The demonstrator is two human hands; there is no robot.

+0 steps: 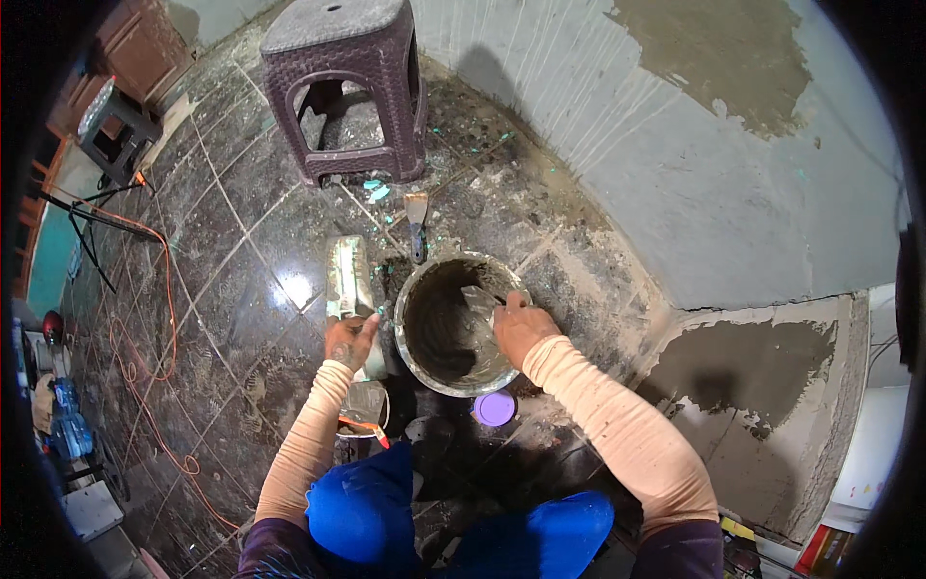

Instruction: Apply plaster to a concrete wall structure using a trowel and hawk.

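A round bucket (406,359) with grey mortar smeared on its inner wall stands on the floor before me. My right hand (524,330) is at its right rim, closed around a scraper (478,303) whose flat blade reaches inside the bucket. Left of the bucket, my left hand (350,342) grips a long, pale, mortar-stained plastering trowel (348,272); the fingers' undersides are hidden. Just beyond the bucket lies another scraper (417,224) with a dark handle and a rusty blade.
A brown plastic stool (340,87) stands ahead. Near my knees are a small container (366,399) with an orange-and-red tool across it and a purple lid (495,408). An orange cable (171,289) runs along the left floor. A partly plastered wall (666,193) rises at right.
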